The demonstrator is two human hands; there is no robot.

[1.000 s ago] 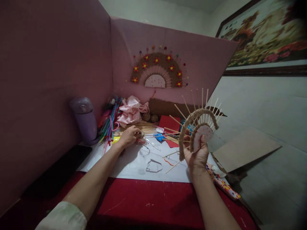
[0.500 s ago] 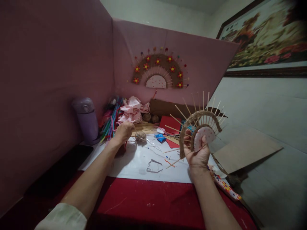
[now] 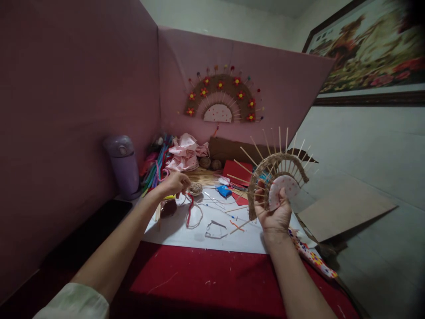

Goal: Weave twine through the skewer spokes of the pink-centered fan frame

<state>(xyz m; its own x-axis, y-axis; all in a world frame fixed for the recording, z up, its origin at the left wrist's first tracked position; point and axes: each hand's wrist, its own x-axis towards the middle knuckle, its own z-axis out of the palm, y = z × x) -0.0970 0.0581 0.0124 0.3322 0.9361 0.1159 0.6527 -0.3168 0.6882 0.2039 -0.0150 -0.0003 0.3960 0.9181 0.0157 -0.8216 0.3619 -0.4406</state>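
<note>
My right hand (image 3: pixel 275 215) holds up a half-round fan-shaped craft piece (image 3: pixel 255 188). Thin sticks radiate from its pink dotted half-disc (image 3: pixel 282 190), through a band of woven twine. The thumb presses on the half-disc while the fingers pass behind. My left hand (image 3: pixel 175 182) is over the table's far left part, fingers pinched together on a strand of twine beside a small twine ball (image 3: pixel 195 189); its fingertips are partly hidden. Loose twine (image 3: pixel 201 217) loops on the white sheet below, next to a red fuzzy stem (image 3: pixel 190 210).
A purple bottle (image 3: pixel 122 168) stands at left beside coloured pipe cleaners (image 3: pixel 154 170) and crumpled pink cloth (image 3: pixel 184 153). Behind lie thin sticks (image 3: pixel 204 176), red sheets (image 3: pixel 237 169) and a blue packet (image 3: pixel 223 191). A finished half-round decoration (image 3: pixel 217 88) hangs on the pink partition (image 3: pixel 282 79).
My left hand has dropped slightly and shifted right, close to the twine ball. A loop of twine and the red stem now show below it. My right hand keeps its hold nearly unchanged.
</note>
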